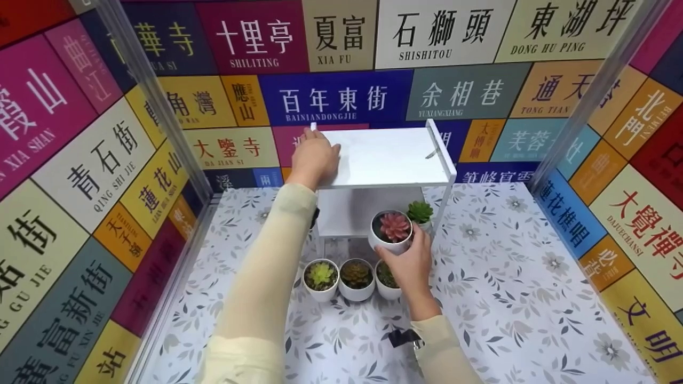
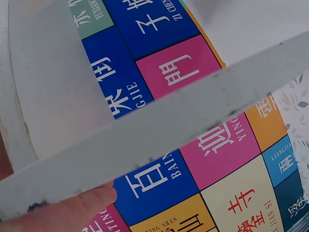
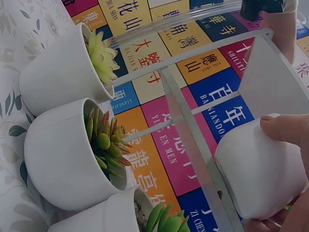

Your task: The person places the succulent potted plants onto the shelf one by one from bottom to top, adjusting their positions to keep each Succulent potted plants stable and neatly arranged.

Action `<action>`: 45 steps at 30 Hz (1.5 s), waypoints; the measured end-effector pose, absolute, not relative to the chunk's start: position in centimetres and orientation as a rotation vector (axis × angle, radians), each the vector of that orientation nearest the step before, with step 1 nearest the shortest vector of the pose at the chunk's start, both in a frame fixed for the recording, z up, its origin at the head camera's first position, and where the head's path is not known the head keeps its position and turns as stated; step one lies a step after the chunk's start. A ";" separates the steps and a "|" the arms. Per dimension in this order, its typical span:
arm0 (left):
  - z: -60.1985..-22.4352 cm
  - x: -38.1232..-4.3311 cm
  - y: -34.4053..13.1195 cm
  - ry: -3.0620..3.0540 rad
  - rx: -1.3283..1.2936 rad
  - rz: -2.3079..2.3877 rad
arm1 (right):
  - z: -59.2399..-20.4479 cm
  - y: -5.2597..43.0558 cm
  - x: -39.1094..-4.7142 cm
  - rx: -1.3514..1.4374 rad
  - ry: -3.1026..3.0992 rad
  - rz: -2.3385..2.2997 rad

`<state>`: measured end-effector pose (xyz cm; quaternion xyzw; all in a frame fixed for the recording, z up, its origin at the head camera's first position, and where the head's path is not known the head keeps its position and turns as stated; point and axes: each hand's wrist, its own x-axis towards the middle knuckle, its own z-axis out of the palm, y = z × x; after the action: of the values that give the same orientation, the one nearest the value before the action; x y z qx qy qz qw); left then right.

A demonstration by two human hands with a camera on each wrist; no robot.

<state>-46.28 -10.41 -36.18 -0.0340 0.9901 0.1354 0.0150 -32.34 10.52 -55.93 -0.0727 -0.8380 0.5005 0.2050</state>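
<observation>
A white two-tier shelf stands toward the back in the head view. My left hand grips its top board at the left edge; in the left wrist view the fingers wrap a white rail. Between the thumb and fingers of my right hand is a white pot with a red succulent, held at the front of the lower tier. The right wrist view shows this pot beside the shelf frame. A green succulent sits on the lower tier's right end.
Three white potted succulents line up before the shelf: a yellow-green one, a brownish one, and a green one partly behind my right hand. A leaf-patterned cloth covers the table. Sign-printed walls enclose the back and sides.
</observation>
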 end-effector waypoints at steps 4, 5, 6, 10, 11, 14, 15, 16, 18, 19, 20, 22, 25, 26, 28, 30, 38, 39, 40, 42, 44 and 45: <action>-36.3 -46.4 -10.5 3.095 -0.087 0.402 | -56.1 10.4 -32.5 -0.202 -2.320 1.371; -36.3 -46.4 -10.5 3.098 -0.084 0.392 | -56.1 10.4 -32.5 -0.206 -2.317 1.368; -36.3 -46.4 -10.5 3.093 -0.081 0.381 | -56.2 10.3 -32.6 -0.215 -2.315 1.365; -36.3 -46.4 -10.5 3.096 -0.082 0.362 | -56.1 10.2 -32.6 -0.236 -2.318 1.356; -36.3 -46.4 -10.5 3.097 -0.083 0.359 | -56.0 10.1 -32.7 -0.239 -2.319 1.352; -36.3 -46.3 -10.6 3.108 -0.078 0.367 | -55.8 10.0 -32.7 -0.244 -2.317 1.344; -36.2 -46.3 -10.6 3.105 -0.074 0.369 | -55.8 10.0 -32.8 -0.246 -2.315 1.344; -36.2 -46.3 -10.6 3.104 -0.071 0.372 | -55.7 10.0 -32.8 -0.250 -2.312 1.344; -36.1 -46.3 -10.5 3.098 -0.070 0.381 | -55.7 9.9 -32.8 -0.255 -2.304 1.351; -36.1 -46.3 -10.5 3.097 -0.071 0.384 | -55.7 9.8 -32.8 -0.256 -2.297 1.360; -36.1 -46.3 -10.5 3.099 -0.072 0.388 | -55.6 9.8 -32.8 -0.258 -2.287 1.372; -36.1 -46.3 -10.5 3.102 -0.074 0.387 | -55.6 9.6 -32.8 -0.265 -2.271 1.393; -36.2 -46.4 -10.5 3.106 -0.076 0.381 | -55.7 9.5 -32.9 -0.272 -2.256 1.401; -36.2 -46.4 -10.5 3.108 -0.076 0.379 | -55.7 9.4 -32.9 -0.274 -2.253 1.399; -36.2 -46.4 -10.5 3.105 -0.077 0.376 | -55.8 9.4 -32.9 -0.272 -2.251 1.388; -36.3 -46.4 -10.5 3.116 -0.070 0.369 | -56.0 9.4 -33.0 -0.268 -2.248 1.378; -36.3 -46.5 -10.4 3.119 -0.076 0.378 | -56.4 9.2 -32.9 -0.273 -2.157 1.384; -36.3 -46.5 -10.4 3.119 -0.078 0.382 | -56.4 9.2 -32.8 -0.270 -2.138 1.389; -36.3 -46.5 -10.4 3.119 -0.079 0.384 | -56.5 9.1 -32.8 -0.267 -2.120 1.390; -36.3 -46.6 -10.4 3.116 -0.080 0.384 | -56.6 9.1 -32.8 -0.256 -2.091 1.390; -36.3 -46.6 -10.4 3.122 -0.082 0.389 | -56.7 9.1 -32.8 -0.246 -2.073 1.386; -36.3 -46.6 -10.4 3.121 -0.082 0.387 | -56.7 9.0 -32.8 -0.242 -2.070 1.382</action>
<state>-46.60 -10.41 -36.31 -0.0260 0.9921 0.1230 -0.0022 -32.81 9.04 -56.68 -0.0919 -0.7856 0.5245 0.3152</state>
